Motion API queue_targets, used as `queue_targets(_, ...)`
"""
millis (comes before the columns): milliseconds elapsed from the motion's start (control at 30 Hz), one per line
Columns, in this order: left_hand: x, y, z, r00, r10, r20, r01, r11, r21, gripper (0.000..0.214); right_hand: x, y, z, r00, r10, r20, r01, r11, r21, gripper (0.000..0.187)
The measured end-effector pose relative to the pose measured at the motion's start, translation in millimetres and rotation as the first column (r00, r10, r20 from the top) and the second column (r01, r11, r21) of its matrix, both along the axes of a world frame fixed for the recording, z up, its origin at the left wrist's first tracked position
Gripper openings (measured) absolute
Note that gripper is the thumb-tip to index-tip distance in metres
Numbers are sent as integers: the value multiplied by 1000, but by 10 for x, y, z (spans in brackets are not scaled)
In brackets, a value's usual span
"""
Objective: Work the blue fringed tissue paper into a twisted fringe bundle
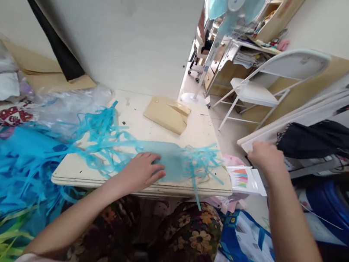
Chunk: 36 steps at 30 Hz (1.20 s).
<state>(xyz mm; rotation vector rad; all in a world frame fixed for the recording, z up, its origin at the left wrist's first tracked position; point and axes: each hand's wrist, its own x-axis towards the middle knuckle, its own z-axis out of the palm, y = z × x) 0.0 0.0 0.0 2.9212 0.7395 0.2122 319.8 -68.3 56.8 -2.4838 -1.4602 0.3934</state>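
My left hand (145,171) lies palm down on a thin light-blue sheet (170,156), its fingers slightly spread. Both ends of that sheet are cut into fringe strips, which trail across the small cream table (148,193). On the right, my right hand (267,157) is raised beyond the table, fingers curled closed; whatever they hold, if anything, is hidden. Just below it sits a white packet (246,180) printed with coloured tassel shapes. A folded brown paper piece (166,114) rests farther back on the tabletop.
Bright blue fringed bundles (26,157) and clear plastic bags (67,104) crowd the left. A yellow-green bundle (5,228) is lower left. Behind stand a floor fan (236,0) and a white folding chair (259,93). A blue-strapped bag (243,242) lies at lower right.
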Motion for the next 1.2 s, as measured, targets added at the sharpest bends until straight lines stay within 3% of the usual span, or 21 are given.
queue_targets(33, 2, 18, -7, 1000, -6, -1, 6, 1000, -15, 37, -200, -32, 7, 998, -1, 67, -5, 997, 83, 28)
queue_targets(67, 3, 32, -22, 1000, -11, 2, 11, 1000, -21, 35, -437, -61, -10, 970, 6, 242, -72, 962, 263, 31)
queue_targets(100, 3, 43, -43, 1000, -15, 7, 15, 1000, -18, 33, -689, -83, -51, 927, 107, 359, -235, 912, 336, 31)
queue_targets(167, -3, 51, -91, 1000, -16, 18, 16, 1000, 6, 32, -1147, -108, -187, 715, 546, 437, -666, 722, 188, 31)
queue_targets(200, -9, 50, -113, 1000, -13, 21, 13, 1000, 18, 32, -1313, -113, -269, 638, 627, 448, -741, 659, 133, 32)
queue_targets(267, -26, 39, -142, 1000, -6, 15, 6, 999, 32, 33, -1475, -122, -429, 601, 659, 453, -756, 652, 55, 32)
queue_targets(333, -46, 26, -149, 1000, -1, 4, 1, 999, 33, 33, -1421, -142, -552, 640, 611, 466, -709, 703, 53, 34)
queue_targets(433, -61, 16, -141, 1000, -9, -2, 9, 999, 37, 33, -1083, -199, -636, 710, 523, 472, -630, 771, 94, 50)
queue_targets(533, -42, 10, -148, 1000, -6, 13, 6, 998, 67, 32, -619, -309, -571, 761, 478, 439, -565, 820, 87, 61)
queue_targets(600, -14, -2, -166, 999, 8, 40, -12, 995, 99, 31, -344, -430, -428, 810, 389, 438, -439, 898, 14, 59)
queue_targets(667, 16, -25, -181, 996, 27, 91, -39, 990, 133, 30, -215, -572, -237, 841, 150, 519, -145, 988, -50, 50)
queue_targets(700, 26, -41, -182, 992, 36, 123, -55, 987, 150, 30, -237, -635, -147, 800, -46, 598, 56, 998, 2, 44)
queue_targets(733, 31, -59, -177, 986, 46, 160, -73, 983, 168, 29, -325, -684, -78, 695, -275, 664, 218, 961, 170, 44)
queue_targets(767, 28, -79, -167, 979, 54, 198, -92, 978, 188, 28, -472, -711, -40, 622, -414, 664, 241, 909, 340, 47)
queue_targets(800, 18, -100, -154, 971, 57, 234, -108, 972, 210, 27, -666, -715, -40, 664, -369, 650, 127, 912, 389, 46)
queue_targets(833, 0, -121, -139, 965, 48, 259, -111, 966, 234, 28, -887, -695, -77, 740, -192, 645, -74, 929, 362, 47)
queue_targets(867, -26, -142, -126, 962, 27, 270, -100, 961, 259, 30, -1113, -655, -147, 771, 61, 634, -312, 904, 292, 48)
queue_targets(933, -93, -177, -112, 969, -22, 247, -58, 949, 309, 36, -1494, -536, -344, 668, 459, 586, -648, 746, 154, 46)
queue_targets(1000, -168, -195, -123, 981, -46, 188, -21, 940, 341, 36, -1697, -415, -533, 611, 569, 551, -727, 678, 106, 42)
queue_targets(1067, -237, -194, -147, 989, -46, 141, -6, 940, 341, 24, -1730, -338, -642, 600, 597, 532, -738, 670, 80, 32)
queue_targets(1200, -330, -171, -167, 989, -127, 72, 100, 950, 296, 12, -1617, -333, -622, 542, 672, 505, -790, 612, 33, 18)
